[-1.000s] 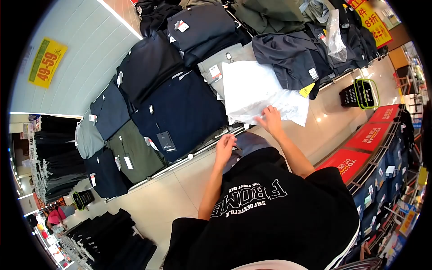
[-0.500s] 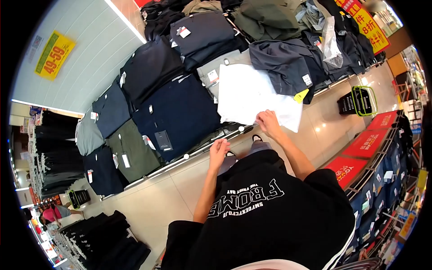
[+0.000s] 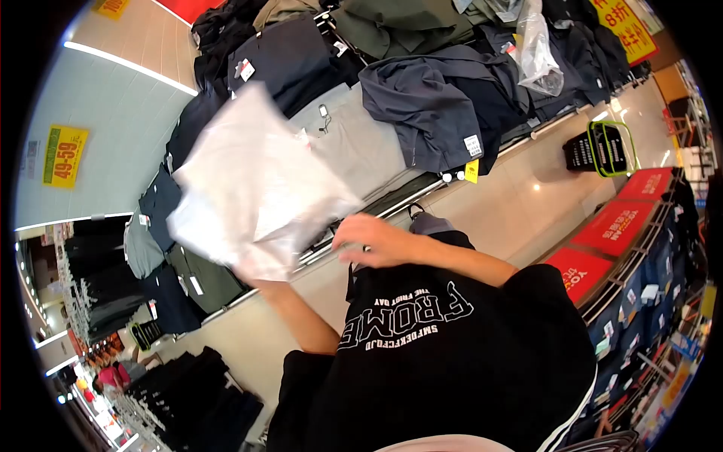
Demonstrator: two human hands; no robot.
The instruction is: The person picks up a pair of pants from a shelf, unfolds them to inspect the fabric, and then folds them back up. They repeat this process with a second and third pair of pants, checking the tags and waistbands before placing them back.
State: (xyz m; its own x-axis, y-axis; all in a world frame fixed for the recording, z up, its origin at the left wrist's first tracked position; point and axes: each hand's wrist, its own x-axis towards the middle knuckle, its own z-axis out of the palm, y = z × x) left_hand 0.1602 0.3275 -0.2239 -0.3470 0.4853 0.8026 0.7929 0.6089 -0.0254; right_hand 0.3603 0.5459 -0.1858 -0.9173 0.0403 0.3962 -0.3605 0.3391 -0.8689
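A thin white sheet-like piece, cloth or plastic, is lifted above the display and smeared by motion. My left hand is closed on its lower edge, the fingers mostly hidden behind it. Just right of its right corner is my right hand, slightly blurred, with fingers loosely bent and nothing visible in them. Beyond lie folded light grey trousers with a small dark tag. A crumpled dark grey garment with a white label and a yellow tag rests beside them.
More folded dark trousers fill the display, whose metal front rail runs diagonally. A clear plastic bag lies on clothes at back right. A black-and-green shopping basket stands on the floor. Red signs top a right-hand rack; a person is far left.
The white piece has come up off the light grey trousers and swung left in my left hand. My right hand has drawn back toward my body. The view has turned somewhat.
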